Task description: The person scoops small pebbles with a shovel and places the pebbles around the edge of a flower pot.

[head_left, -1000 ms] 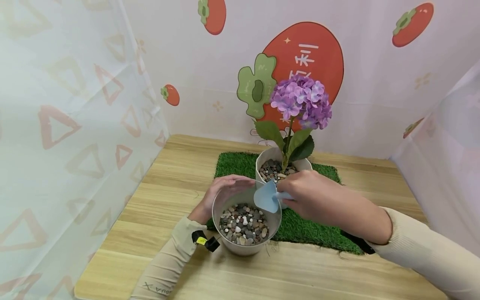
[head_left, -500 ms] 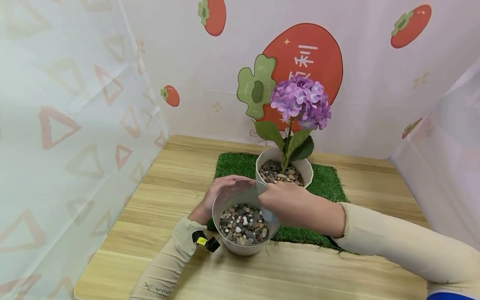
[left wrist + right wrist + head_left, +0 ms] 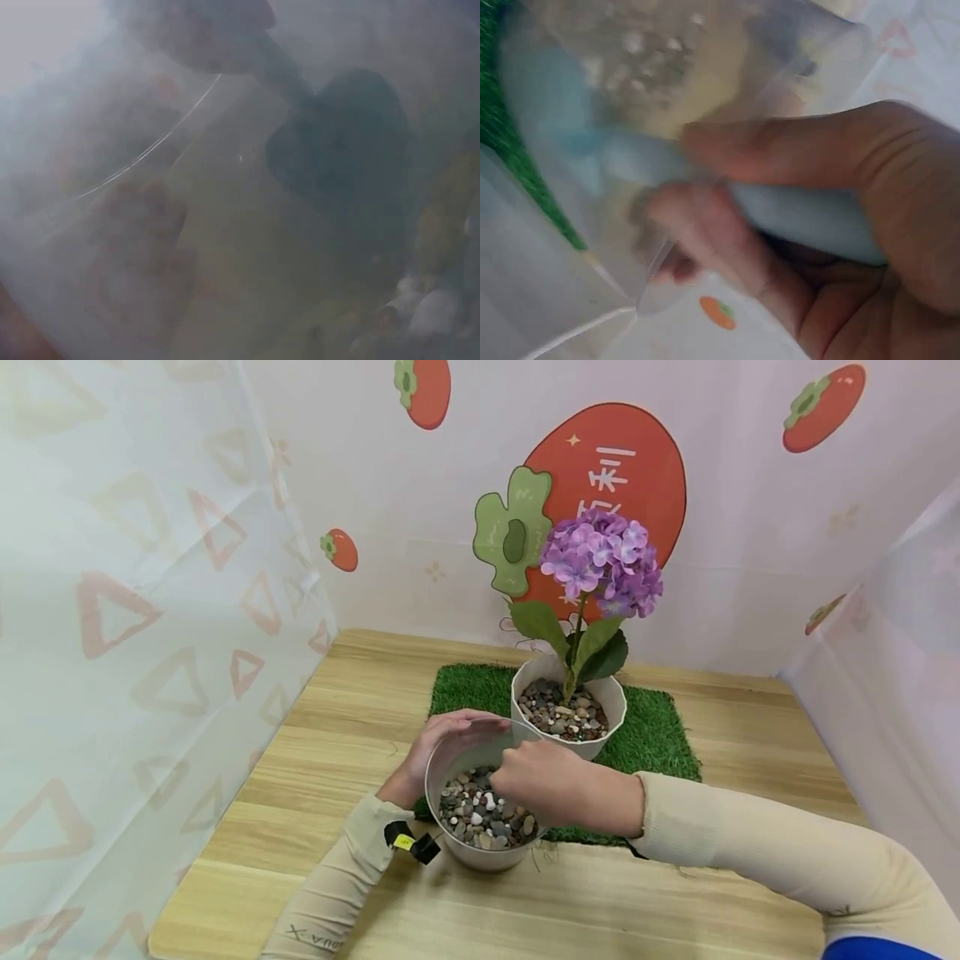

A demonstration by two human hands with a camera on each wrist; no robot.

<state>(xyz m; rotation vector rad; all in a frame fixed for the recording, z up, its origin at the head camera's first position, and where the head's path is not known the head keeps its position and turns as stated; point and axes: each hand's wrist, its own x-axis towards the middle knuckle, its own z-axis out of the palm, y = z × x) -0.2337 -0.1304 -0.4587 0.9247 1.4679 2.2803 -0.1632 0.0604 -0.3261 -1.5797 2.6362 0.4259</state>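
Note:
My left hand curves round the far left side of a clear plastic bucket and holds it. Mixed pebbles cover its bottom. Above the bucket's right side, my right hand grips the pale blue handle of a small trowel, its blade down inside. The hand hides the trowel in the head view; through the hazy wall in the left wrist view the blade shows dark. Just behind stands a white pot with pebbles and a purple hydrangea.
Pot and bucket stand close together, the pot on a green artificial grass mat. Below is a wooden table. Printed cloth walls enclose it at the back and both sides.
My right hand has moved left and down from beside the pot to over the bucket, taking the trowel's blade inside. My left hand and the bucket have stayed in place.

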